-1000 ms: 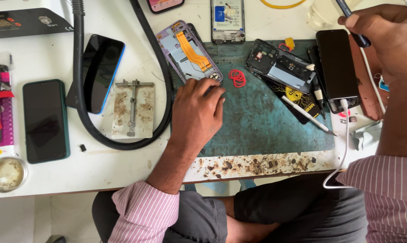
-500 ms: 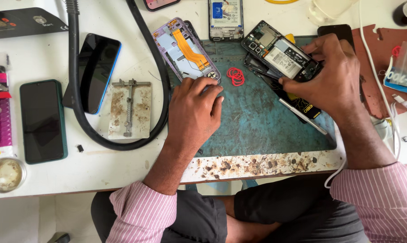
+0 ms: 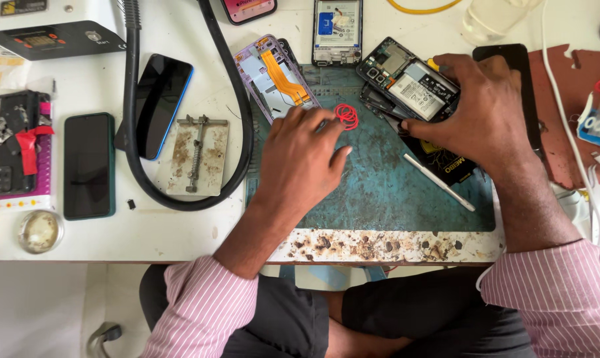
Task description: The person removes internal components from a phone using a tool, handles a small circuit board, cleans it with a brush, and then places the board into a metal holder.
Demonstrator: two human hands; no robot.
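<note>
Head view | left hand [image 3: 304, 156] flat on teal mat [image 3: 386, 192], grip apart | right hand [image 3: 482, 109] grip clamped on opened phone [image 3: 407, 83]

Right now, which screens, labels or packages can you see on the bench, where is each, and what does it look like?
Dark phone screen, left of bench: upright rectangle, green edge.
Black phone screen, beside the black hose: tilted, blue rim.
Phone screen, top edge: lit pink, partly cut off.
Battery label, in the opened phone under the right hand: white rectangle.
Black packet, below the right hand: yellow markings.
Blue-and-white packet, far right edge.
</note>
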